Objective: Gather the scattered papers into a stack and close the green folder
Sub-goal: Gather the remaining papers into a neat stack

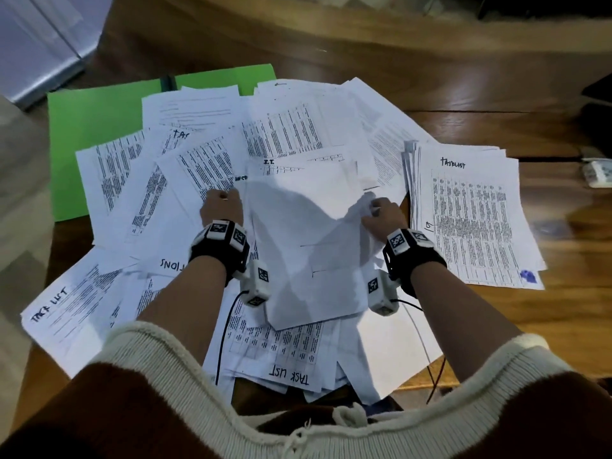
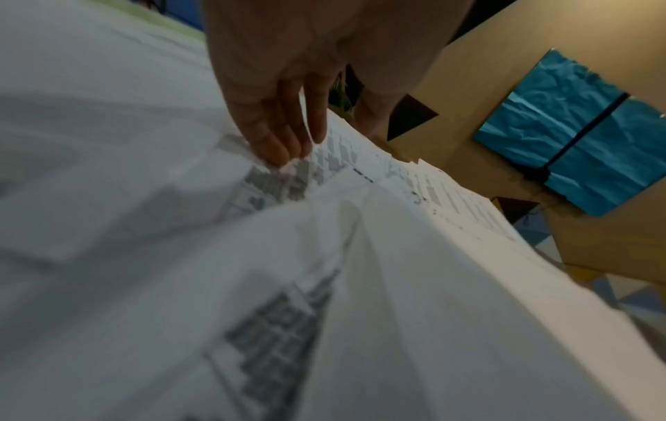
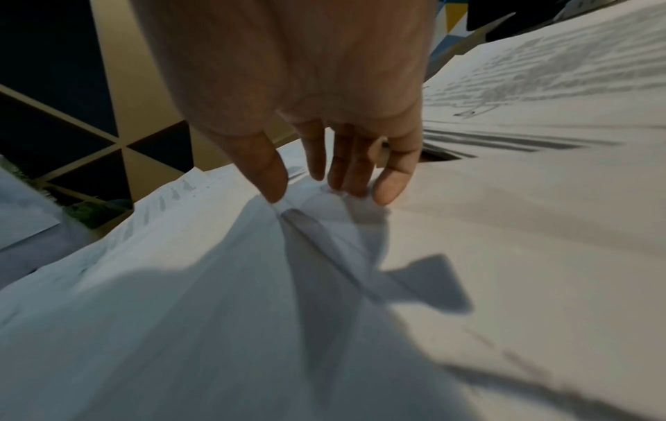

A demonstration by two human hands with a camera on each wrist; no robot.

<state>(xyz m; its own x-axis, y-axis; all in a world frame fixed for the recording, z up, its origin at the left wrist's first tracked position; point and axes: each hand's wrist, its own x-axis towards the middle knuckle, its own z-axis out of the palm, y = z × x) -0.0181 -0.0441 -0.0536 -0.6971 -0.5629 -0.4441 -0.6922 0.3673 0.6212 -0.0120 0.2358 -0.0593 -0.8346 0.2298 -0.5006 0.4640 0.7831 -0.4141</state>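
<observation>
Printed white papers (image 1: 205,160) lie scattered over the wooden table (image 1: 463,94), covering much of the open green folder (image 1: 99,127) at the back left. A neater pile headed "TASKLIST" (image 1: 470,220) sits at the right. In the middle, a bundle of blank-backed sheets (image 1: 298,246) bulges upward between my hands. My left hand (image 1: 222,197) pinches its left edge, fingers (image 2: 281,148) on the printed side and thumb behind. My right hand (image 1: 374,207) pinches the crumpled right edge between thumb and fingers (image 3: 360,182).
A small white device (image 1: 597,173) lies at the table's right edge, with a dark object (image 1: 599,91) behind it. A grey cabinet (image 1: 36,44) stands at the far left. Wrist-camera cables (image 1: 222,332) trail over the near papers.
</observation>
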